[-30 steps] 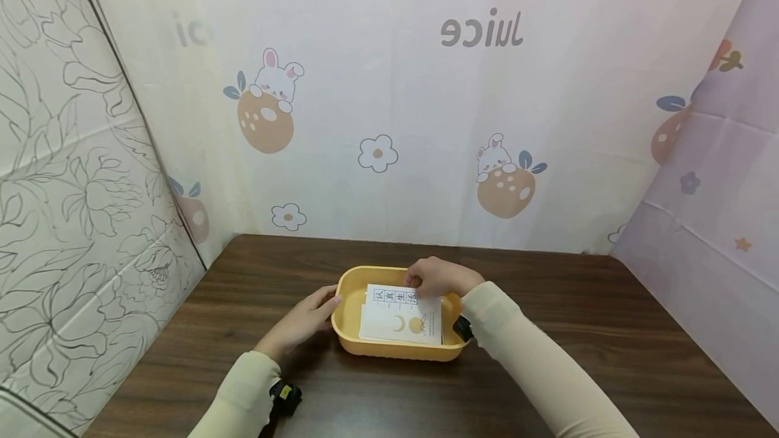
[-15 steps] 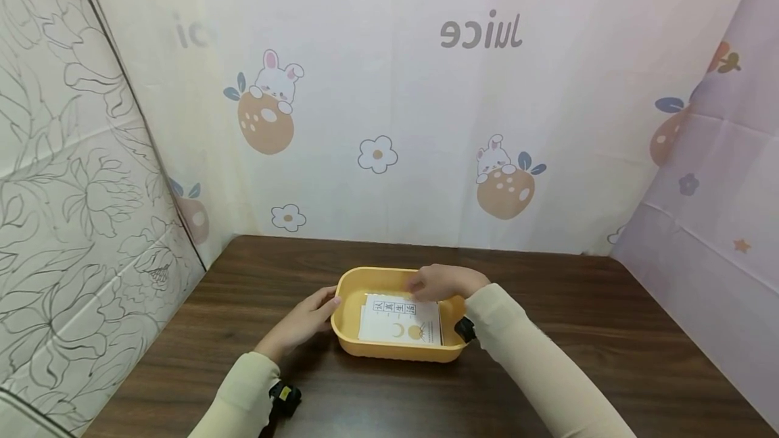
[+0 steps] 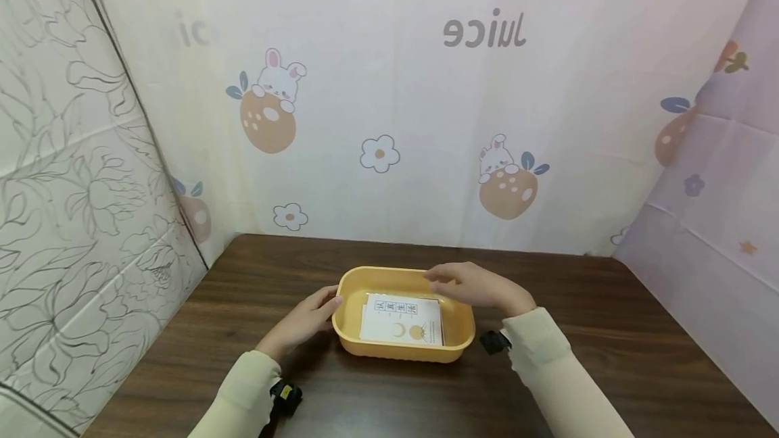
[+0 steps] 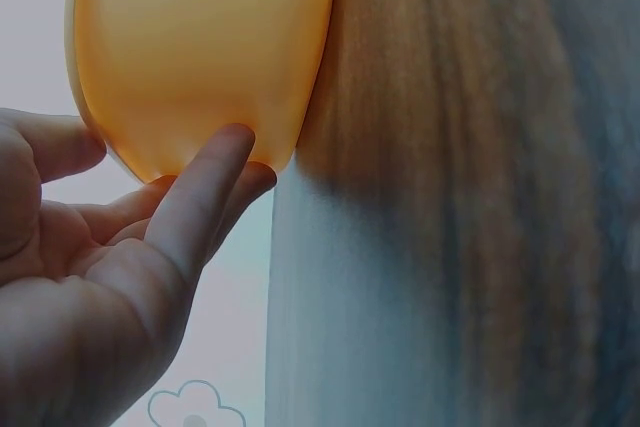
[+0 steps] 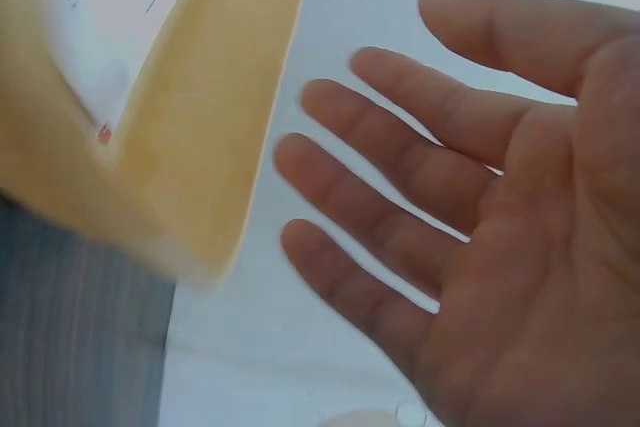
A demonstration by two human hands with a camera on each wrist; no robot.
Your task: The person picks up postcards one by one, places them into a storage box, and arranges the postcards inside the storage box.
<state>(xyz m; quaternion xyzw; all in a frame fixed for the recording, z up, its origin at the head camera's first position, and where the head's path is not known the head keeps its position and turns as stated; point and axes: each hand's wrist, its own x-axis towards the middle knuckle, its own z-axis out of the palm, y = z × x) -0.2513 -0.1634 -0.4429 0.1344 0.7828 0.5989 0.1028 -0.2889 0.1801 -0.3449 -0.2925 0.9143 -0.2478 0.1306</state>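
A yellow plastic bin (image 3: 404,351) with rounded corners stands on the table. In it lie thin white booklets (image 3: 398,331), stacked slightly askew; the top one has large Chinese characters and a golden moon and sun. At the bin's left end my left hand (image 3: 299,324) holds it, thumb at the rim and fingers against the outer wall, as the left wrist view shows on the bin (image 4: 205,37). My right hand (image 3: 477,286) hovers over the right back rim, holding nothing. In the right wrist view the right hand (image 5: 500,247) has its fingers spread and loosely bent.
The dark wood-grain table (image 3: 584,357) runs back to a pale curtain (image 3: 389,100) printed with rabbits, fruit and flowers. A floral sheet hangs on the left. Small black cameras sit at both wrists.
My right hand has let go of the top booklet, which now lies lower in the bin, and has drawn back to the right. The left hand has stayed at the bin's left end.
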